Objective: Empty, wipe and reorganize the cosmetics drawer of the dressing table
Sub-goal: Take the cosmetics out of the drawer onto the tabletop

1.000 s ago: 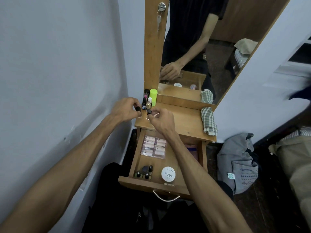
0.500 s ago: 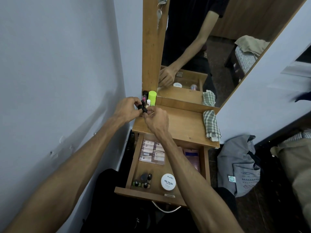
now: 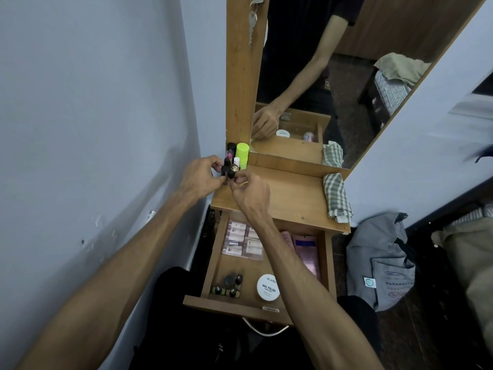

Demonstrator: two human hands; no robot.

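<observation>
Black little bottles (image 3: 229, 170) are pinched between the left hand (image 3: 203, 177) and right hand (image 3: 249, 193) at the tabletop's (image 3: 288, 193) back-left corner; set them upright just beside the green tube (image 3: 242, 154) without toppling that tight cluster. Below, the open drawer (image 3: 266, 263) holds a sample pack (image 3: 241, 241), nail polish jar (image 3: 267, 287) and small bottles (image 3: 229, 287), while the checked cloth (image 3: 336, 197) waits at the right edge.

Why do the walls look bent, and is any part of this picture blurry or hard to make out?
Head view: the wide-angle lens bows the wall and the mirror frame. The light is dim and soft, casting a faint shadow on the wall. The far right edge is smeared by motion blur. The left hand and right hand stay fairly sharp, but the small dark cosmetics they hold blend together.
</observation>
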